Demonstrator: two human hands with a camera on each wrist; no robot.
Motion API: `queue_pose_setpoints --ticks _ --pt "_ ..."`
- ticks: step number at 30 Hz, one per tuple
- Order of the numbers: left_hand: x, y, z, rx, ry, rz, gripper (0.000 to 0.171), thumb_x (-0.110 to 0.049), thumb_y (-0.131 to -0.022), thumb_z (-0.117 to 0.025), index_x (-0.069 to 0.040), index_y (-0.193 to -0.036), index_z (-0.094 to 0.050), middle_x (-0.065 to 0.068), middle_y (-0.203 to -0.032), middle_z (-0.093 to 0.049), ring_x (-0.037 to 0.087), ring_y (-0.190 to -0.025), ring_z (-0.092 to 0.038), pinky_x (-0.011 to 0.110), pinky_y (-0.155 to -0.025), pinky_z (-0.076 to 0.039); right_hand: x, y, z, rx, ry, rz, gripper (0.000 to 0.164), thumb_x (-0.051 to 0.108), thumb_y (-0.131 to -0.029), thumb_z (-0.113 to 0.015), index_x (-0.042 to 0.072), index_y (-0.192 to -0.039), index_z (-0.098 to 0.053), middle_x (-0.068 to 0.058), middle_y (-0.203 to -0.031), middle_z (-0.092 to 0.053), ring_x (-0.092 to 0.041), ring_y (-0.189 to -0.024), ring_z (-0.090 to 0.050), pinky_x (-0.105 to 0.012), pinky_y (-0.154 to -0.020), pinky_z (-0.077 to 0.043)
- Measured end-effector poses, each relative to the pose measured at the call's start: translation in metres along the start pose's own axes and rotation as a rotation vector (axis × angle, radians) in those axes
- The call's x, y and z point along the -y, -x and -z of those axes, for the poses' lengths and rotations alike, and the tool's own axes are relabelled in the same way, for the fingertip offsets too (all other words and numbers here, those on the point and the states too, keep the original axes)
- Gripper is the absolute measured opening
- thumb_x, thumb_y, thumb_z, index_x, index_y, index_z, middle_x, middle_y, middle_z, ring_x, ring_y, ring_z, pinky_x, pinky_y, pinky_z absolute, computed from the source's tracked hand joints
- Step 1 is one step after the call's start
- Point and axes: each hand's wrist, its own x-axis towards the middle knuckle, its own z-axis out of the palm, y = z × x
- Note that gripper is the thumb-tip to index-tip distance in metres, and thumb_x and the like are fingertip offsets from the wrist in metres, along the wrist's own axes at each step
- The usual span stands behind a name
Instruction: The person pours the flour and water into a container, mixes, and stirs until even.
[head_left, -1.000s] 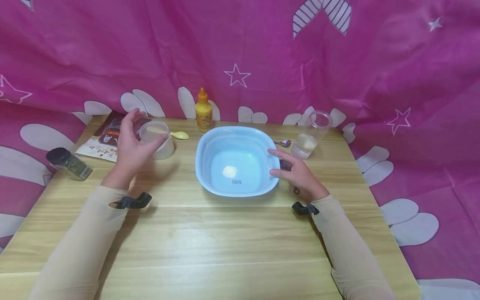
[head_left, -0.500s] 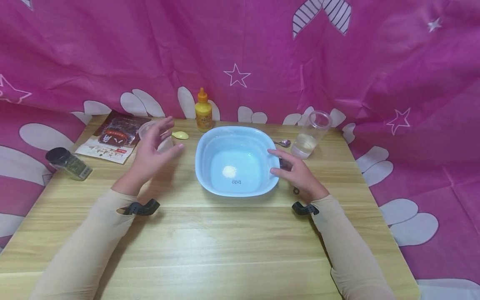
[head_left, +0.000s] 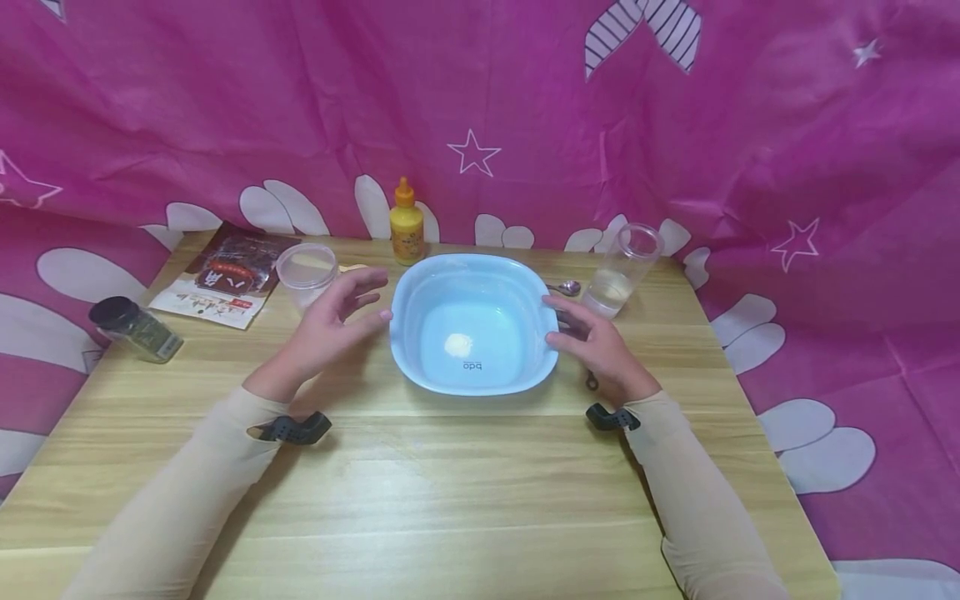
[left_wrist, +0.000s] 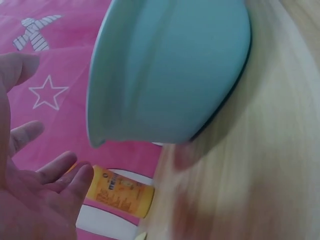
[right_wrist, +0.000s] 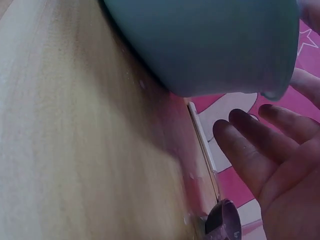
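Note:
A light blue basin [head_left: 465, 388] with a small whitish heap [head_left: 459, 344] inside stands mid-table. My left hand [head_left: 326, 333] is just left of it, fingers loosely spread and thumb toward the rim; the left wrist view shows a gap between these fingers and the basin wall [left_wrist: 170, 65]. At the right rim, my right hand [head_left: 600, 350] has its thumb and index finger right at the edge. Its other fingers [right_wrist: 245, 150] are spread beside the wall in the right wrist view. Behind the left hand stands a clear tub [head_left: 306, 271] with pale contents.
A yellow squeeze bottle [head_left: 407, 229] stands behind the basin. To the right are a metal spoon [head_left: 570, 288] and a clear cup [head_left: 621, 271] of liquid. At the left lie a brown-and-white packet [head_left: 225, 279] and a black-lidded jar [head_left: 138, 329]. A dark ringed handle end [head_left: 592, 381] shows below the right hand.
My left hand has moved from the clear tub rightward and nearer, to the basin's left side, and now partly covers the yellow spoon. The right hand has stayed at the rim, shifting only slightly.

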Motion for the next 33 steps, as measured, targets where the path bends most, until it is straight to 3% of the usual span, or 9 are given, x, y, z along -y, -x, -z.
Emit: queue_pose_setpoints --ticks 6,11,15,18,24,29,33 --pt "0.004 0.001 -0.007 0.063 0.021 -0.025 0.061 0.004 -0.101 -0.076 0.008 -0.157 -0.051 0.022 -0.160 -0.056 0.042 -0.150 -0.051 0.047 -0.126 -0.044 -0.001 -0.001 0.005 -0.020 -0.004 0.062 0.064 0.025 -0.105 -0.082 0.027 -0.164 -0.058 0.008 -0.170 -0.051 -0.025 -0.155 -0.051 -0.048 -0.125 -0.045" --pt "0.006 0.002 -0.010 0.084 0.043 -0.044 0.063 0.008 -0.100 -0.075 0.009 -0.158 -0.048 0.024 -0.162 -0.054 0.045 -0.150 -0.052 0.047 -0.126 -0.045 -0.004 -0.003 0.013 -0.038 -0.007 0.118 0.062 0.016 -0.106 -0.079 0.018 -0.164 -0.057 -0.004 -0.168 -0.054 -0.034 -0.153 -0.052 -0.039 -0.121 -0.050" --pt "0.008 0.003 -0.011 0.079 0.032 -0.026 0.064 0.008 -0.100 -0.075 0.007 -0.158 -0.049 0.022 -0.163 -0.052 0.045 -0.150 -0.052 0.046 -0.125 -0.046 -0.007 -0.001 0.020 -0.069 -0.020 0.114 0.062 0.017 -0.107 -0.078 0.017 -0.164 -0.056 -0.014 -0.168 -0.053 -0.045 -0.148 -0.055 -0.033 -0.113 -0.056" --pt "0.010 0.003 -0.012 0.084 0.028 -0.009 0.063 0.007 -0.100 -0.075 0.005 -0.158 -0.050 0.022 -0.164 -0.051 0.046 -0.150 -0.051 0.044 -0.124 -0.047 -0.007 0.000 0.025 -0.097 -0.038 0.100 0.061 0.019 -0.107 -0.079 0.018 -0.164 -0.056 -0.017 -0.166 -0.054 -0.052 -0.144 -0.057 -0.035 -0.109 -0.060" --pt "0.014 0.004 -0.015 0.102 0.041 0.046 0.061 0.005 -0.102 -0.075 0.004 -0.158 -0.051 0.024 -0.162 -0.051 0.048 -0.149 -0.052 0.036 -0.121 -0.049 -0.010 0.001 0.034 -0.152 -0.039 0.127 0.059 0.014 -0.108 -0.076 0.005 -0.162 -0.054 -0.027 -0.161 -0.055 -0.059 -0.141 -0.054 -0.037 -0.107 -0.061" --pt "0.018 0.005 -0.016 0.114 0.002 0.070 0.059 -0.002 -0.104 -0.076 0.003 -0.158 -0.052 0.024 -0.160 -0.054 0.047 -0.147 -0.053 0.049 -0.124 -0.047 -0.013 0.002 0.041 -0.220 -0.011 0.103 0.058 0.016 -0.107 -0.078 0.008 -0.161 -0.058 -0.028 -0.157 -0.058 -0.057 -0.142 -0.054 -0.026 -0.109 -0.057" --pt "0.022 0.005 -0.016 0.122 -0.018 0.093 0.059 -0.007 -0.105 -0.076 0.001 -0.158 -0.053 0.020 -0.162 -0.053 0.044 -0.148 -0.053 0.056 -0.125 -0.044 -0.014 0.004 0.045 -0.263 -0.036 0.082 0.055 0.019 -0.106 -0.079 0.011 -0.158 -0.061 -0.025 -0.154 -0.062 -0.054 -0.143 -0.054 -0.027 -0.111 -0.055"
